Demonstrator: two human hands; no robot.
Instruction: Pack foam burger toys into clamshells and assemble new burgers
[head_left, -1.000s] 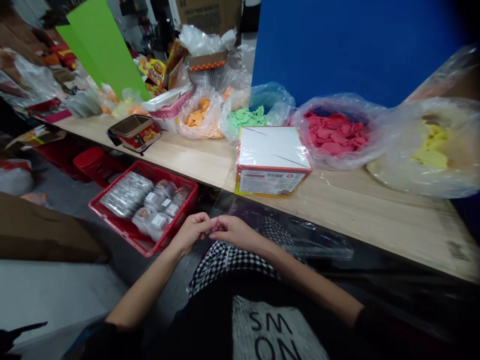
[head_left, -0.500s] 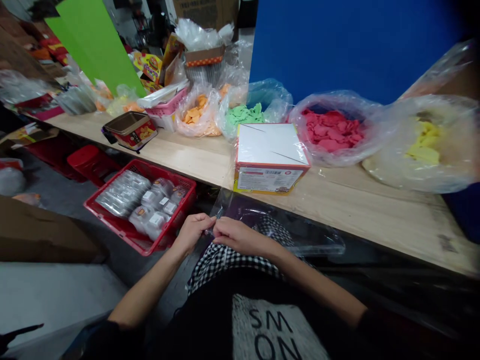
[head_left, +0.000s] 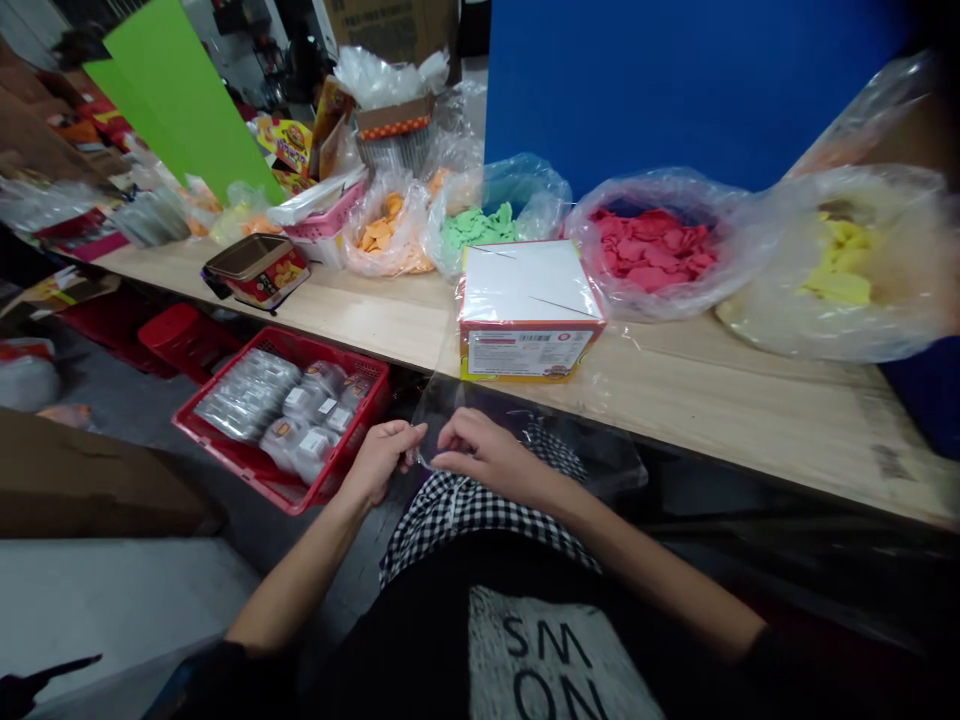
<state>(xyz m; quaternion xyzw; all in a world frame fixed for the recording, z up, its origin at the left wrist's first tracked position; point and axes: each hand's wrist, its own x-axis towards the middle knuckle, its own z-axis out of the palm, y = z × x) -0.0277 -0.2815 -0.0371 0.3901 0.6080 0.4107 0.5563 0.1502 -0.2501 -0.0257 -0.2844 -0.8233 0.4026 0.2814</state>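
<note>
My left hand (head_left: 384, 458) pinches the edge of a clear plastic bag (head_left: 442, 402) between thumb and fingers, at lap height in front of the table. Close beside it on the right, my right hand (head_left: 487, 455) has its thumb and curled fingers apart, with nothing visible gripped between them. The thin film spreads over my checked lap and up to the table edge. Just beyond, a white-topped carton (head_left: 529, 285) with a printed front label sits at the table's front edge, film around its lower edges.
Plastic bags of orange (head_left: 379, 232), green (head_left: 480, 228), pink (head_left: 652, 250) and yellow pieces (head_left: 844, 262) line the table (head_left: 712, 400). A brown-rimmed printed tub (head_left: 259, 270) stands to the left. Below, a red crate (head_left: 225, 455) holds clear packs. A blue panel (head_left: 675, 90) rises behind.
My right hand has come away from my left and its fingers have parted. The left keeps its pinch on the film. The view has shifted slightly.
</note>
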